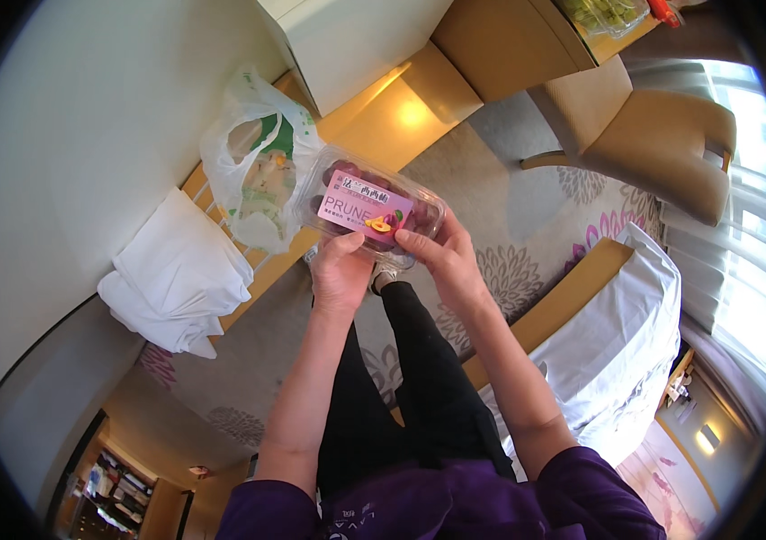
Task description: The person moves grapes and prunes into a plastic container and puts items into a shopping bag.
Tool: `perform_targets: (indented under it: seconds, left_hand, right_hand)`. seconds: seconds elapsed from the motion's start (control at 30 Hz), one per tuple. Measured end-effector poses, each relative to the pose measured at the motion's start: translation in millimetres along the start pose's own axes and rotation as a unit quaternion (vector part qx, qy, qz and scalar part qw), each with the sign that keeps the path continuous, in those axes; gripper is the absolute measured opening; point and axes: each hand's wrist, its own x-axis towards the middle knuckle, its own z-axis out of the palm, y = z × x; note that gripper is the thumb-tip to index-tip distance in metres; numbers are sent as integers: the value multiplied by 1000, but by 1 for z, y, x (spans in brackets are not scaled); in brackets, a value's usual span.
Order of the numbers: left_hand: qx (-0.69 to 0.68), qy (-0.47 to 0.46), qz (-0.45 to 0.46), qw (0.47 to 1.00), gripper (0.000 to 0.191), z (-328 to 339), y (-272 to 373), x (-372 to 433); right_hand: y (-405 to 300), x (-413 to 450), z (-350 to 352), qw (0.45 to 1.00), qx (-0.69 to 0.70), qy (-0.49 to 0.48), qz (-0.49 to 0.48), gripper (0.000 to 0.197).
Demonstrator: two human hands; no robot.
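A clear plastic clamshell box of prunes (pixel 428 210) is held out in front of me, with dark red fruit showing through its lid. Its pink label (pixel 364 206) faces up and bears writing and a picture of fruit. My left hand (pixel 342 266) grips the near left edge, thumb on top. At the near right corner my right hand (pixel 447 255) holds it too, the thumb resting on the label's edge. Fingers of both hands are partly hidden under the box. Just left of the box, a white plastic carrier bag (pixel 265 182) with things inside stands on a wooden bench.
The slatted wooden bench (pixel 383 138) runs along the wall and carries folded white linen (pixel 177 277). An upholstered chair (pixel 652 142) stands by the curtained window. To the right is a bed with white sheets (pixel 605 351). A clear box of green fruit (pixel 605 17) sits on the desk.
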Motion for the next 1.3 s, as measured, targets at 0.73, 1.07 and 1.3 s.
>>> perform_targets:
  seconds: [0.73, 1.07, 1.3]
  left_hand:
    - [18, -6, -17, 1000, 72, -21, 13, 5]
    - [-61, 31, -31, 997, 65, -29, -2, -2]
    - [-34, 41, -12, 998, 62, -24, -4, 0]
  right_hand:
    - [18, 29, -14, 1000, -10, -2, 24, 65]
    - [35, 41, 9, 976, -64, 202, -41, 70]
    - [49, 45, -11, 972, -66, 220, -40, 65]
